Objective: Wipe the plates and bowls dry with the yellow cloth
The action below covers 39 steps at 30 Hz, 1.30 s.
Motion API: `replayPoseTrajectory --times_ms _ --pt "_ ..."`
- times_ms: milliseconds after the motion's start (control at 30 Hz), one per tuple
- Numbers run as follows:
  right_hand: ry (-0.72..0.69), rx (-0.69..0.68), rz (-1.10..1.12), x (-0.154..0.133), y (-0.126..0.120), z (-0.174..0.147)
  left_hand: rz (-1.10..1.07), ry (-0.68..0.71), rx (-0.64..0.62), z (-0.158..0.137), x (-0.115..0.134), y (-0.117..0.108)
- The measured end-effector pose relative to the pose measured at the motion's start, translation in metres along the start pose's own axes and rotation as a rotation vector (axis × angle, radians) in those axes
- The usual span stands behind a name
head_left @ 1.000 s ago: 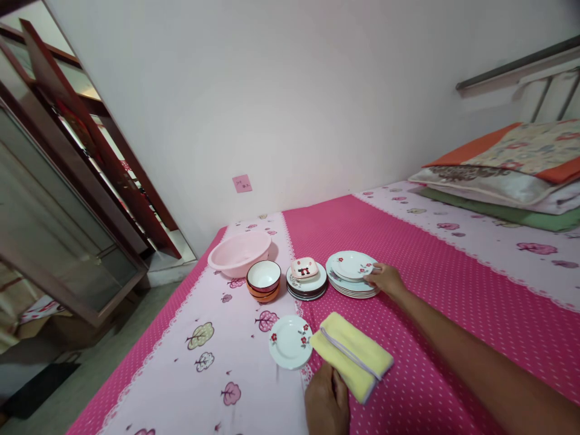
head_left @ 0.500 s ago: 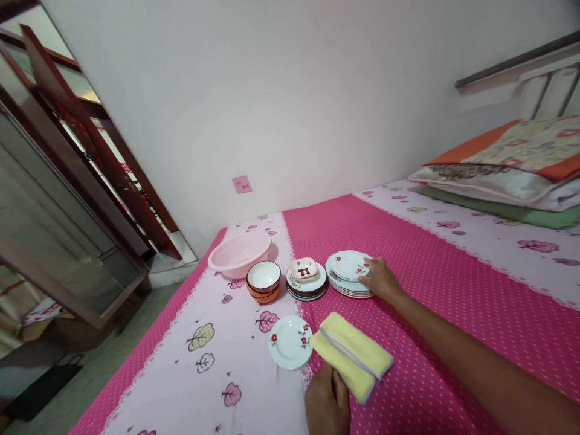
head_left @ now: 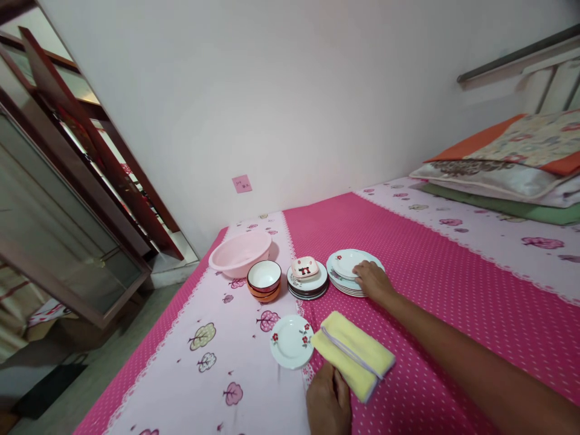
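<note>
My left hand (head_left: 328, 399) is closed at the near edge of a folded yellow cloth (head_left: 353, 353) with a pale purple trim, apparently pinching it. At the right-hand stack, my right hand (head_left: 374, 281) grips the right rim of a small white flowered plate (head_left: 347, 264). That plate lies on larger white plates (head_left: 339, 284), and my fingers cover part of its rim. A single white plate with red flowers (head_left: 291, 342) rests flat just left of the cloth.
Left of the plates stand stacked orange bowls (head_left: 263, 284), a pink basin (head_left: 240, 254) and dark-edged plates (head_left: 308, 288) topped by a small square dish (head_left: 305, 267). Folded bedding (head_left: 498, 181) lies at the far right. A patterned pink sheet (head_left: 254, 386) spreads underneath.
My right hand has shifted slightly left and further over the small plate on the stack. My left hand and the cloth have hardly moved.
</note>
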State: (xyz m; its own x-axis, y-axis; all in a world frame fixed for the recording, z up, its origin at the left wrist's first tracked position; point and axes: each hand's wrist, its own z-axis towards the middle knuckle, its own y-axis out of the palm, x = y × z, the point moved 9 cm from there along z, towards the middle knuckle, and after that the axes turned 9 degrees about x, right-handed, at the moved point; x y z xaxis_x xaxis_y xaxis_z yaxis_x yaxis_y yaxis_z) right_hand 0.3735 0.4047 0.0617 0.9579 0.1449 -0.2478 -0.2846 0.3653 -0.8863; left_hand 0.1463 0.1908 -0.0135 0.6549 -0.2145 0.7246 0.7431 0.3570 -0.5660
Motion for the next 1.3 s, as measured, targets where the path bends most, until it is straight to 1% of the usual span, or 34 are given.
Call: replayPoseTrajectory --times_ms 333,700,833,933,1033,1100,1200,1300 --pt "0.009 -0.008 -0.037 0.006 0.000 0.002 -0.006 0.008 -0.005 -0.001 -0.001 0.001" --pt "0.008 -0.002 -0.055 0.001 0.001 0.002 0.027 -0.005 -0.005 -0.002 -0.004 0.001" --pt "0.001 0.024 -0.019 0.002 -0.001 0.002 0.026 -0.011 -0.008 -0.001 -0.003 0.001" --pt "-0.016 0.074 0.045 -0.004 -0.006 -0.004 0.030 -0.010 -0.013 0.000 0.000 -0.001" --pt "-0.049 0.137 0.147 -0.013 -0.009 -0.025 0.035 -0.006 -0.030 0.000 0.004 -0.002" --pt "-0.063 0.170 0.226 -0.014 -0.008 -0.052 0.036 -0.001 -0.039 0.000 0.006 -0.004" --pt "-0.016 0.208 0.307 0.002 -0.002 -0.109 0.039 0.002 -0.044 0.001 0.007 -0.004" --pt "0.055 0.267 0.325 0.024 0.002 -0.172 0.050 -0.005 -0.050 0.003 0.005 -0.003"
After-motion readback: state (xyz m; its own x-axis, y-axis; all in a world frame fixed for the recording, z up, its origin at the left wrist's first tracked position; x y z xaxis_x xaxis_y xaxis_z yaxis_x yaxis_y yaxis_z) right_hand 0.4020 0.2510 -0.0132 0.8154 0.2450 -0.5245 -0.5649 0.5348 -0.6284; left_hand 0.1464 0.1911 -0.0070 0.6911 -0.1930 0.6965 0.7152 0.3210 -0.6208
